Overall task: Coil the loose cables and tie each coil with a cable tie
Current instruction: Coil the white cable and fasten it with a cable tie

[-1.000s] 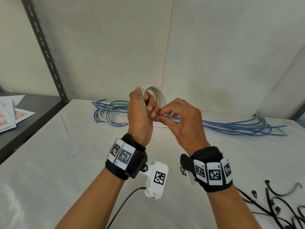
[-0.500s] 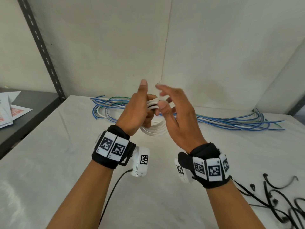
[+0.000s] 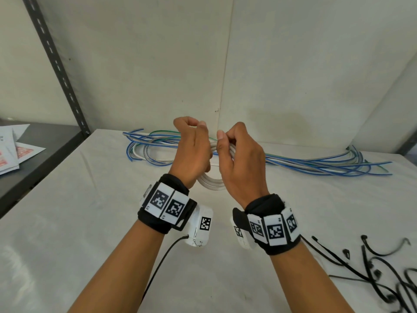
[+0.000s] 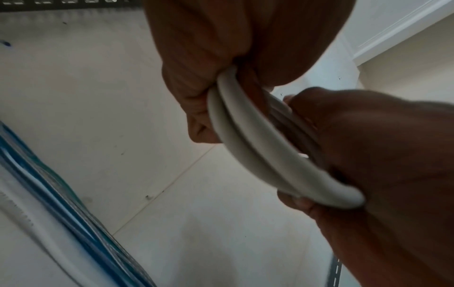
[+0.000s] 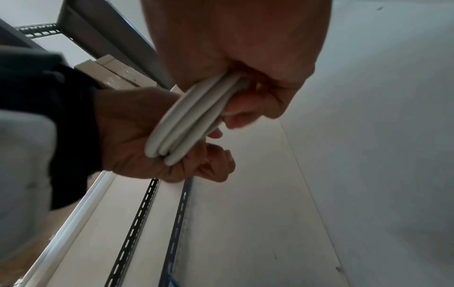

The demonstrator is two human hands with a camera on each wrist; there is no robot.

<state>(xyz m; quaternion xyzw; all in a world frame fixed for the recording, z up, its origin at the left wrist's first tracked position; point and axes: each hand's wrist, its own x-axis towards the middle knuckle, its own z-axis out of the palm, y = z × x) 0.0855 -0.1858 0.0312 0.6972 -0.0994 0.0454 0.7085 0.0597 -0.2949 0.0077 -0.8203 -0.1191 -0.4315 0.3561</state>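
A small coil of thick white cable [image 3: 212,181] hangs in the air between both hands, above the white table. My left hand [image 3: 191,150] grips one side of the coil [image 4: 248,147], fingers curled round its strands. My right hand [image 3: 237,154] grips the opposite side of the coil [image 5: 186,120], thumb and fingers closed on the bundled turns. Loose blue, green and white cables [image 3: 316,164] lie stretched along the back of the table. Black cable ties [image 3: 383,274] are scattered at the front right. No tie shows on the coil.
The table [image 3: 79,222] has a white cover. A dark shelf [image 3: 49,143] with papers [image 3: 13,150] adjoins it on the left, behind a slotted metal upright [image 3: 58,66]. White walls close off the back and right.
The right hand, spread open half a second ago, has closed on the coil. The left thumb, then raised, has curled down. Both hands now hold the coil slightly higher and side by side.
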